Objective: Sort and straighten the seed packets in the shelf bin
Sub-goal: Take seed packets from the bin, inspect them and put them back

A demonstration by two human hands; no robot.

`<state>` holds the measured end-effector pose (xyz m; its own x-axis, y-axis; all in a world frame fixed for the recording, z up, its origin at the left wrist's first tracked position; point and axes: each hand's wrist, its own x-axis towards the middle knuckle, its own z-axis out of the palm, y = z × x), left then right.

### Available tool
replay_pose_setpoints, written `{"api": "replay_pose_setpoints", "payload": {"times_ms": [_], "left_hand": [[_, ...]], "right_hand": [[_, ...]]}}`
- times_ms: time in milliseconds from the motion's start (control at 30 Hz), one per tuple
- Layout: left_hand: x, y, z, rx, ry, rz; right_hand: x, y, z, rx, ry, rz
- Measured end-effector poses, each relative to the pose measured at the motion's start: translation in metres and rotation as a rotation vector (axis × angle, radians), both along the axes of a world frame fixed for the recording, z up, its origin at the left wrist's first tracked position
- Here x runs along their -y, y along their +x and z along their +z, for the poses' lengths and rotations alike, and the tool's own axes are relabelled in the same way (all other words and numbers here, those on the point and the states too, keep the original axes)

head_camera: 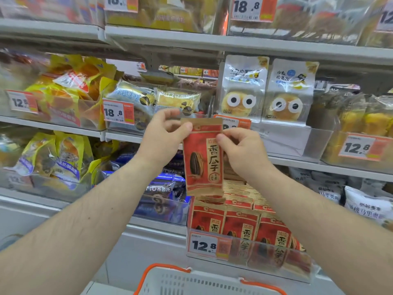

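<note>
Currently, both hands hold one seed packet [203,158] upright in the air, in front of the shelves and above the shelf bin [251,252].

1. Left hand [163,137]: closed on the packet's upper left corner, thumb on the front face, fingers curled behind the top seal.
2. Right hand [240,150]: closed on the packet's upper right edge, thumb and forefinger pinching just below the top seal.
3. Held packet: red and tan, printed with a dark sunflower seed and a vertical column of characters. It hangs nearly vertical, tilted slightly, with its bottom edge just above the packets in the bin.
4. Shelf bin: a clear-fronted bin at the front edge of the lower shelf, to the right of centre. A price tag [209,244] reading 12.8 is fixed at the bin's left front corner.
5. Bin contents: a front row of matching packets [242,228] stands upright, faces forward, side by side and touching. Further packets are stacked behind them toward the back of the shelf.
6. Basket [204,282]: a white basket with orange handles sits at the bottom edge of the view, below the bin.
</note>
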<state>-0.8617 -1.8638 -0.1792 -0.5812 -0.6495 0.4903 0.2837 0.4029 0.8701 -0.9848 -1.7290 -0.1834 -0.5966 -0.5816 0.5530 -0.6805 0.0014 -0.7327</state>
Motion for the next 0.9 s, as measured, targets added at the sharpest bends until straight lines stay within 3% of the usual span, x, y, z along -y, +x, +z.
{"api": "replay_pose_setpoints", "payload": {"times_ms": [167,467,567,900], "left_hand": [[-0.029,0.011,-0.027,0.037,0.289,-0.139],[-0.079,0.015,-0.124,0.035,0.760,-0.150],[-0.091,0.021,-0.148,0.044,0.838,-0.195],[-0.116,0.034,-0.187,0.137,0.910,-0.180]], "right_hand": [[-0.021,0.023,-0.015,0.295,0.033,0.082],[-0.049,0.044,-0.086,0.243,0.174,-0.028],[-0.057,0.045,-0.114,0.277,0.195,-0.058],[-0.085,0.050,-0.169,0.650,0.162,-0.061]]}}
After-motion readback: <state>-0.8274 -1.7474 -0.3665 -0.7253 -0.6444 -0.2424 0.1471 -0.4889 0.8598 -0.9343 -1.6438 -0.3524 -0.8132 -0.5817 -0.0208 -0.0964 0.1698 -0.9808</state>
